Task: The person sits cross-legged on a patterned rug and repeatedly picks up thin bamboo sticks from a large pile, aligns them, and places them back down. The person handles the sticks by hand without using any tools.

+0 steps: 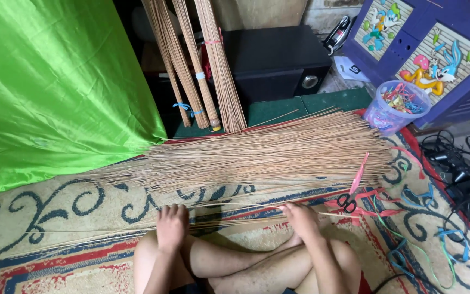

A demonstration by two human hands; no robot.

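Dry matt palm-rib sticks; glossy green satin cloth; woven carpet, rough; clear plastic tub.

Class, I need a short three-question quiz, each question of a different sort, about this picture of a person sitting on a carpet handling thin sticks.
1. True or false: both hands rest on a small bunch of sticks lying across the legs.
2. What lies on the carpet just right of the right hand?
A scissors B hammer C cup
3. What colour is the cloth beyond the left hand?

Key: 1 true; 2 A, the scissors; 3 green.
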